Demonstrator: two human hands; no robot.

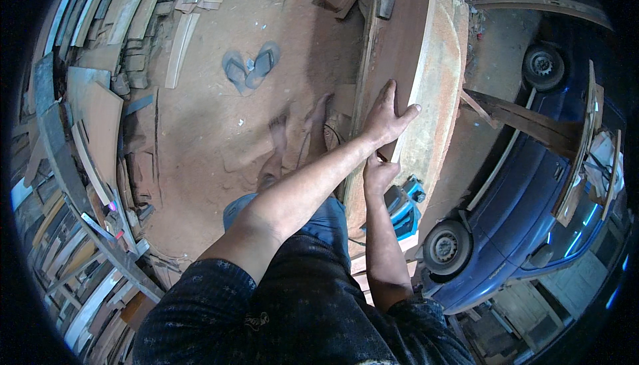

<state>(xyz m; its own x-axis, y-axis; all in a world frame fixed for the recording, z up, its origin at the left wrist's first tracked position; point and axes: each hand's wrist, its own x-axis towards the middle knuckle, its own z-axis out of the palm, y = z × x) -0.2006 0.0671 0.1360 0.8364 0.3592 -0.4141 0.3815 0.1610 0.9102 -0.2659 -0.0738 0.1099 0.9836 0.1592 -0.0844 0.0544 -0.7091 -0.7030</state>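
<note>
A long reddish-brown board [404, 35] with a pale edge lies lengthwise on a thick, sawdust-covered wooden bench [442, 62]. My left hand [389, 117] grips the board partway along, thumb and fingers spread around it. Just below it, my right hand [379, 173] has its fingers curled around the near end of the board; part of those fingers is hidden. Beside my right wrist, on the bench, sits a blue-green electric power tool [407, 206], apparently a planer, partly behind my arm.
Stacked planks and offcuts [96, 138] line the left and top. Grey flip-flops [259, 65] lie on the dirt floor [200, 125] near my bare feet. A blue car [516, 212] stands along the right, with wooden boards [574, 178] propped by it. A dark cable runs near the bench's foot.
</note>
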